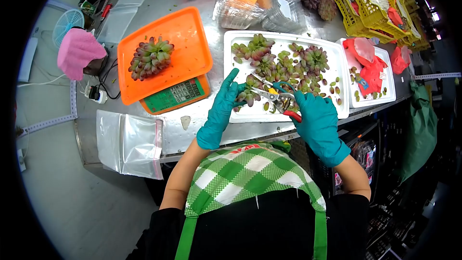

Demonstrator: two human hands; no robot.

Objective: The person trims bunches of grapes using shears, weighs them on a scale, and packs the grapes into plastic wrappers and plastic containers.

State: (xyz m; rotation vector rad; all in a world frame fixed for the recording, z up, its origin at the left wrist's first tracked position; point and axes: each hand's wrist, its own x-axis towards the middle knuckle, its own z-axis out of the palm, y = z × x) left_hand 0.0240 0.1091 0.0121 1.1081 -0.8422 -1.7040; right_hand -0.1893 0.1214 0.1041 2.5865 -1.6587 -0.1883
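Smooth teal gloves (318, 125) accompany a green-and-white checked apron (255, 173) with a red marking (244, 149) and plain green straps (186, 238) over a black short-sleeved top (274, 226).

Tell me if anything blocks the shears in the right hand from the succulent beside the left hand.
Nothing visible does. The shears in the right hand overlap the succulent from the right in this view, while the left hand is at its left side, out of their path.

The right hand (317, 119) grips shears (273, 96) (red-handled) beside a succulent (249, 97) the left hand (221, 107) seemingly holds.
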